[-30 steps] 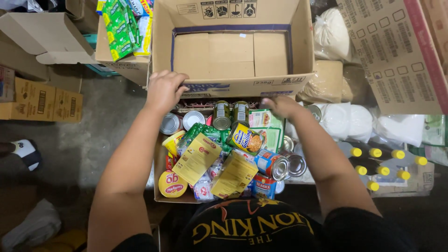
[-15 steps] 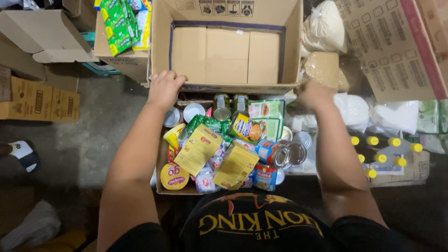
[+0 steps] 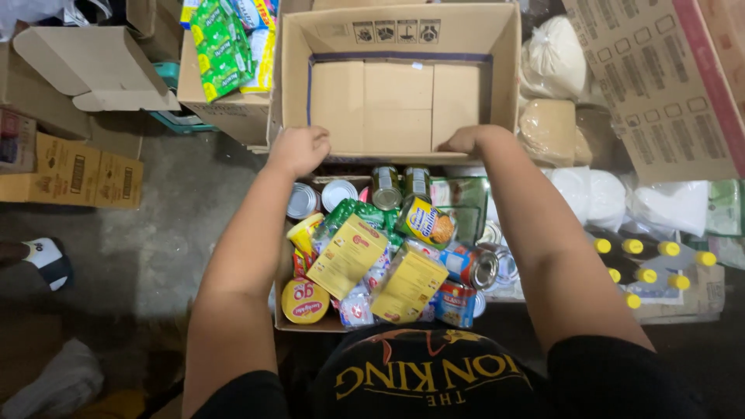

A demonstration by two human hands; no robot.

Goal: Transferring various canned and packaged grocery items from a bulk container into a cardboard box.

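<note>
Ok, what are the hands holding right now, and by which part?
Both grip the empty cardboard box by its near wall: the left hand at the near-left corner, the right hand further right along the top edge.

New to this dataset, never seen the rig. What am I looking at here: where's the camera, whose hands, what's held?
There is no robot. One camera sits on a person's head and looks down at their bare arms. The left hand and right hand both grip the near edge of an empty cardboard box. Below it sits a smaller box packed with groceries: tin cans, yellow packets and sachets. Yellow-capped bottles stand to the right, and white bags behind them.
</note>
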